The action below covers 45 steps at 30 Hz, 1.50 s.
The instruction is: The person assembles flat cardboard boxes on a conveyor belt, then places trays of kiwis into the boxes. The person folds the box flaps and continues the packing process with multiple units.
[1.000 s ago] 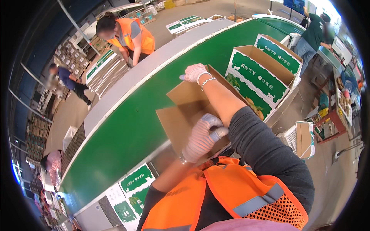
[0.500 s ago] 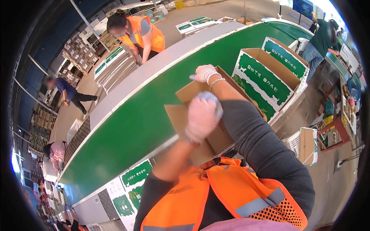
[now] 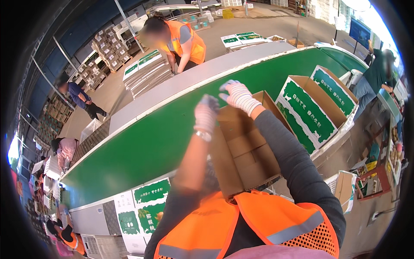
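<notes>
An opened cardboard box (image 3: 248,149) stands in front of me, its brown inside facing up and its bottom creases showing. My right hand (image 3: 241,97), in a striped knit glove with bluish fingertips, is over the box's far left corner. Its fingers are stretched out and nothing shows in them. My left hand (image 3: 206,115), gloved too and smeared by motion, is raised just left of the box, over the green conveyor belt (image 3: 146,149). Its fingers are too blurred to read. Whether either hand touches the cardboard I cannot tell.
Two green-and-white printed boxes (image 3: 308,112) stand open-topped at right. Flat printed cartons (image 3: 144,207) lean at the near left. Across the belt, a person in an orange vest (image 3: 187,41) bends beside stacked flat cartons (image 3: 148,75). Other people work farther off.
My left hand has moved up and left, off the box. My right hand's fingers have spread from the box edge. The box's inside now shows more fully, and the whole view has shifted.
</notes>
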{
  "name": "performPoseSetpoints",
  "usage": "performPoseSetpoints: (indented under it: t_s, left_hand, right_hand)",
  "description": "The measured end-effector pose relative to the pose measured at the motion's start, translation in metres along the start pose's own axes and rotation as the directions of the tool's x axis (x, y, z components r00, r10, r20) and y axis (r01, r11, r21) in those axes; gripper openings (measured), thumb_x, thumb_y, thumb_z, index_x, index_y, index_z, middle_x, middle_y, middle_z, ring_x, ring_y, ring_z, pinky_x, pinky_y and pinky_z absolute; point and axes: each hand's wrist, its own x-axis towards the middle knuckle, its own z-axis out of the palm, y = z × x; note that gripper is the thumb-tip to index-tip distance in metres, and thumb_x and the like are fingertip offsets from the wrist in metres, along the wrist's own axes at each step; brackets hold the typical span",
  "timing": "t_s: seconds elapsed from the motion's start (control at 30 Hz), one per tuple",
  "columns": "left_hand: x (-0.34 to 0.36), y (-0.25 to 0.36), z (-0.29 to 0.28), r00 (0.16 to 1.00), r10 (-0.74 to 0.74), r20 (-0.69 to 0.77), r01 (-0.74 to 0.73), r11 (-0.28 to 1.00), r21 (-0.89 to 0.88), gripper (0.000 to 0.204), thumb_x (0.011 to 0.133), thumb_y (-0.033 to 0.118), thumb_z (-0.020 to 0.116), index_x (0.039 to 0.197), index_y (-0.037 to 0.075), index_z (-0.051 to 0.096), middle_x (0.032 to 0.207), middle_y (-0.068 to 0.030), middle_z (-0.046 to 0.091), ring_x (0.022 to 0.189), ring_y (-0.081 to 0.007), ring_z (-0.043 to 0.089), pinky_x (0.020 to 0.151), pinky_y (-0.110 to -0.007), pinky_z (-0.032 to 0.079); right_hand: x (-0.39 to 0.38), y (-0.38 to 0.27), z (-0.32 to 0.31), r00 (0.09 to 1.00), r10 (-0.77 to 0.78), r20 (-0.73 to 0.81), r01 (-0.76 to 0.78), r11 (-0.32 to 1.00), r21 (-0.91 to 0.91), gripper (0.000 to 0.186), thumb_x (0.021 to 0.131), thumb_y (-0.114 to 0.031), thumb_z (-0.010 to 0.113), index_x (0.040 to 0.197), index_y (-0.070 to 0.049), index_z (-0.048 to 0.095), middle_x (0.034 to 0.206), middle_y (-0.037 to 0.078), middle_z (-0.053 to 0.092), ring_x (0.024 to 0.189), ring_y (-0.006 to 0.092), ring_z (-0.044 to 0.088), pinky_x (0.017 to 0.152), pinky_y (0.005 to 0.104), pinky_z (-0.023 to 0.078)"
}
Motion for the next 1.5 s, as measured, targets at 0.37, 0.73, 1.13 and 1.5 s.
performPoseSetpoints:
  t_s: [0.37,0.73,1.13,1.5]
  left_hand:
    - [0.117,0.048,-0.115,0.876,-0.058,-0.48,0.045,0.998,-0.038,0.029,0.095,0.031,0.044,0.079,0.009,0.054,0.066,-0.0033,0.057,0.054,-0.0158,0.051,0.044,-0.026,0.038]
    - [0.095,0.088,-0.171,0.844,0.075,-0.531,0.05,0.975,0.217,0.023,0.091,0.027,0.052,0.082,0.006,0.059,0.068,-0.0061,0.061,0.054,-0.0164,0.056,0.044,-0.025,0.04]
    - [0.083,0.012,-0.164,0.971,-0.129,-0.2,0.181,-0.143,0.973,0.032,0.082,0.032,0.054,0.095,0.007,0.069,0.102,-0.0183,0.064,0.088,-0.0339,0.064,0.075,-0.041,0.051]
    - [-0.063,0.021,-0.044,0.913,0.121,0.389,-0.406,0.325,0.854,0.031,0.087,0.031,0.056,0.099,0.003,0.057,0.096,-0.0137,0.06,0.093,-0.0281,0.057,0.082,-0.038,0.047]
  right_hand:
    - [-0.09,-0.18,-0.016,0.876,-0.482,-0.01,0.42,0.754,0.505,0.033,0.084,-0.031,0.058,0.106,-0.008,0.06,0.102,0.014,0.055,0.097,0.0325,0.054,0.083,0.0411,0.045]
    - [-0.091,-0.201,-0.04,0.766,-0.524,0.372,0.128,0.692,0.711,0.02,0.084,-0.023,0.062,0.096,-0.007,0.06,0.085,0.013,0.064,0.082,0.0319,0.062,0.073,0.0376,0.049]
    - [-0.041,-0.144,0.075,0.966,-0.112,0.233,-0.034,0.838,0.545,0.025,0.088,-0.023,0.047,0.101,-0.002,0.054,0.096,0.022,0.061,0.093,0.0348,0.057,0.083,0.0382,0.045]
    - [0.027,-0.021,-0.016,0.998,0.061,-0.031,-0.056,0.988,0.143,0.039,0.083,-0.042,0.057,0.09,-0.004,0.065,0.088,0.019,0.064,0.083,0.035,0.061,0.075,0.0439,0.048]
